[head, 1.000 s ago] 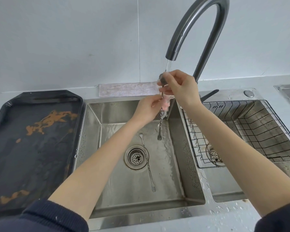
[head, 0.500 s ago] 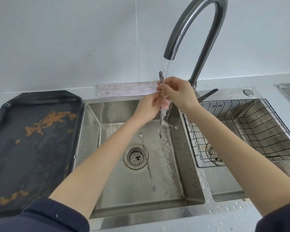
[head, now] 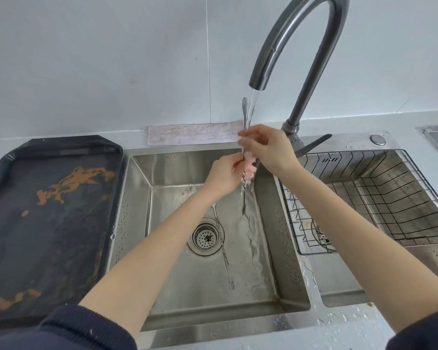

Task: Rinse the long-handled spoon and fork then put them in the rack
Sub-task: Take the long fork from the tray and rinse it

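My two dark sleeves (head: 68, 327) sit nearest, at the bottom edge, forearms reaching up over the left sink basin (head: 286, 281). On the basin floor lies one long-handled utensil (head: 221, 245), twisted stem running beside the drain strainer (head: 204, 236), tines toward 6 o'clock, small bowl end toward 12. At 9 o'clock of the basin, one black tray (head: 61, 243) rests on the surface, smeared with orange-brown patches. At 3 o'clock, one wire rack (head: 364, 198) sits in the second basin, a second drain showing through its bars. Water drops bead on the steel rim (head: 311, 279) between the basins.

Further up, both hands meet under the stream. My left hand (head: 224, 176) pinches the twisted stem of a second utensil (head: 243, 198), held upright, prongs down, spoon-like end up beside the water (head: 252, 107). My right hand (head: 268, 147) pinches the same stem higher, fingers curled round it; they hide the middle of the stem. Something pink (head: 250, 170) shows between the hands; I can't tell what.

Beyond, one curved tap (head: 301, 34) pours, its lever at 3 o'clock. One pale cloth (head: 190, 134) lies against the wall.
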`<state>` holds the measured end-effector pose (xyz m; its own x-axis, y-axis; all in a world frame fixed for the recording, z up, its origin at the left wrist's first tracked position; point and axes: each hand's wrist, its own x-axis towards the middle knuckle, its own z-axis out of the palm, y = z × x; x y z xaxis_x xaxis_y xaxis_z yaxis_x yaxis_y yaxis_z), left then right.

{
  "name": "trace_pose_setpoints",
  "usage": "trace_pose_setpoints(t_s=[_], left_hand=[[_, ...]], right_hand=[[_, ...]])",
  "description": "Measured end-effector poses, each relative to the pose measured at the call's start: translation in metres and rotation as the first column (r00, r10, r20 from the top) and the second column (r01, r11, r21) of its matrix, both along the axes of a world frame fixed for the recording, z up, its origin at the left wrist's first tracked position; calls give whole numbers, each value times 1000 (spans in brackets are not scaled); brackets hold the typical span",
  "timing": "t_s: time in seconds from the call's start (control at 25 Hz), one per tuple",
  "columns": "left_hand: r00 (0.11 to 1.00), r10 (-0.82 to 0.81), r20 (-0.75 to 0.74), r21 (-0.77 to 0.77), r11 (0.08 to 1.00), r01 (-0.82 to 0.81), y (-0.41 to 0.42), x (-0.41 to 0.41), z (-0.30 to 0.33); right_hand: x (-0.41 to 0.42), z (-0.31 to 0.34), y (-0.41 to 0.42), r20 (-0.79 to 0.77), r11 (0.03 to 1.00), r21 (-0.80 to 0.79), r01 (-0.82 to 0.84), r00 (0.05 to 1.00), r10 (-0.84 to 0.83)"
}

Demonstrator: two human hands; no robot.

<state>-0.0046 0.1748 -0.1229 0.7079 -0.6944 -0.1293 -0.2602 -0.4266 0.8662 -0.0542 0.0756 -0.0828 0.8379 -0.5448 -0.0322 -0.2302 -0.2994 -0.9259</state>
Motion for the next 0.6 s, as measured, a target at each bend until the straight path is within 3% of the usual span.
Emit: trace_pose_setpoints(t_s=[0.12,0.28,0.48,0.6], left_hand=[[996,-21,87,72,997,15,-3,0,1],[993,26,-117,-21,999,-28,3,0,-12],[960,111,-257,-79,988,-136,11,0,-28],[956,167,-242,-51,981,-184,18,5,-44]], right_hand=[[-6,-13,1,-82,997,-73,11,996,-17],[-12,-27,6,-183,991,-137,1,983,-27],[-24,-56,19,-258,999,2,38,965,-36],[-34,-79,27,-356,992,109,-67,929,102]])
